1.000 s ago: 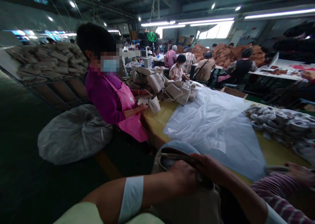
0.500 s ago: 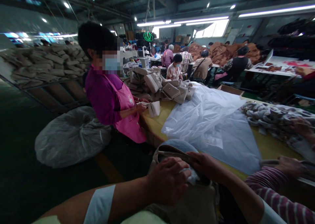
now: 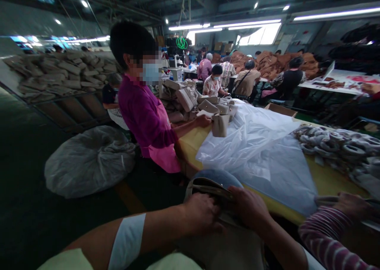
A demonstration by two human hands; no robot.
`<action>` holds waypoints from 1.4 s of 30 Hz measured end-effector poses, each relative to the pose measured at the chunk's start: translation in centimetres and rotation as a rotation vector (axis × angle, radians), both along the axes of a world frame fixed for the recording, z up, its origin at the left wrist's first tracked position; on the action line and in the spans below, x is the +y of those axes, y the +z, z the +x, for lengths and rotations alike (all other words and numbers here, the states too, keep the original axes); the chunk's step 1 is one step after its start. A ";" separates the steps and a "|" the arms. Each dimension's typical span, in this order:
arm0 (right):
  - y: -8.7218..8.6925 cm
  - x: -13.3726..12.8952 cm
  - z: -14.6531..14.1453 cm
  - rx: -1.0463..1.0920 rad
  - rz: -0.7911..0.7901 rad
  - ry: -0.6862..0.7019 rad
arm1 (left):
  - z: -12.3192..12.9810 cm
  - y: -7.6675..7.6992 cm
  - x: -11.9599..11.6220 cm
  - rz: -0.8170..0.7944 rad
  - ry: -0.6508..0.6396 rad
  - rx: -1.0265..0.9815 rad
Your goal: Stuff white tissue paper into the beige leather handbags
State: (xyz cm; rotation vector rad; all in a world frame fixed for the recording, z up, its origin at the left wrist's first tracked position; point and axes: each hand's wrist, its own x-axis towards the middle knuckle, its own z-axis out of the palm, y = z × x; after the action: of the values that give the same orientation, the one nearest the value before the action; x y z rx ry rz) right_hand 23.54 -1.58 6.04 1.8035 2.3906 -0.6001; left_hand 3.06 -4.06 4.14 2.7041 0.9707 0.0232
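A beige handbag (image 3: 228,244) sits in front of me with its mouth up, near the table's edge. My left hand (image 3: 200,214) reaches into the mouth with fingers curled; the tips and whatever they may hold are hidden in shadow. The bag's rim on the right side is pinched in my right hand (image 3: 249,206), thumb and fingers closed around it. Just behind the bag shows a rounded blue-grey surface (image 3: 221,177), which I cannot identify.
White plastic sheeting (image 3: 252,143) covers part of the yellow table (image 3: 190,143). A co-worker (image 3: 145,111) in a pink apron holds a small beige bag (image 3: 220,125) at left. Wrapped straps (image 3: 341,141) lie at right, near a striped sleeve (image 3: 332,234). A stuffed plastic sack (image 3: 89,163) rests on the floor.
My left hand has moved deeper into the handbag's mouth, and the white material by its fingers is now hidden. The co-worker has extended the small bag rightwards over the table.
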 end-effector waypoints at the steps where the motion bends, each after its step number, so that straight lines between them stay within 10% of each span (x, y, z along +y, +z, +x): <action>1: -0.2 -0.2 -0.1 -0.034 0.003 0.011 | -0.4 0.3 -0.2 0.032 -0.023 0.013; 15: 0.2 -0.2 0.0 -0.116 -0.042 0.087 | -1.9 1.5 -0.6 0.153 0.105 0.151; 30: 0.3 -0.4 1.6 0.042 -0.087 0.091 | 0.6 3.6 -0.6 -0.144 0.172 0.358; 35: 0.0 1.7 3.6 0.404 -0.256 0.098 | 0.5 4.7 -0.7 -0.023 0.242 -0.015; 42: -1.1 3.8 2.4 0.166 -0.007 0.101 | 2.7 3.5 1.0 -0.092 0.352 -0.063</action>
State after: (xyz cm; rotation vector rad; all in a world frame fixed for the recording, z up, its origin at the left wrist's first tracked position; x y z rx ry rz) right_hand 25.89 2.19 4.92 1.6789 2.5630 -0.7730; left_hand 5.77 -3.09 7.63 2.4025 1.3777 0.1278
